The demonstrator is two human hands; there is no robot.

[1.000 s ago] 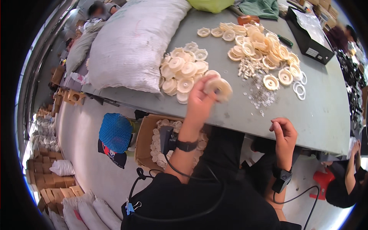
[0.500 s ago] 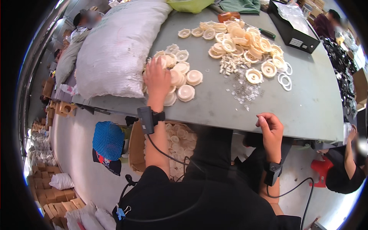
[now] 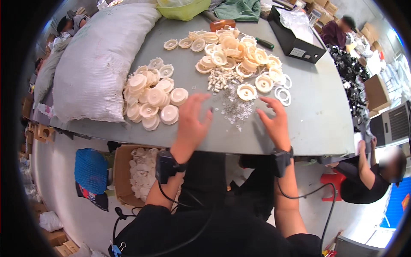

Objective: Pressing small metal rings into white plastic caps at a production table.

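Note:
My left hand hovers over the table between two heaps, slightly blurred, fingers apart and nothing in it. To its left lies a pile of cream round plastic caps. My right hand is open too, thumb and fingers spread, near a single cream cap that lies hollow side up. Between the hands are scattered small clear and grey washers. Short white plastic cylinders form a small heap behind them. Farther back is a larger pile of cream caps. White flat rings lie to the right.
A bulging white woven sack takes up the table's left side. At the back are a screwdriver, an orange-brown handle, a green basin and a black box. Below stands a carton of white parts. A person sits at right.
My left hand has left the left pile of caps and moved right, empty. My right hand has reached forward to the washers and opened. The whole view has swung right.

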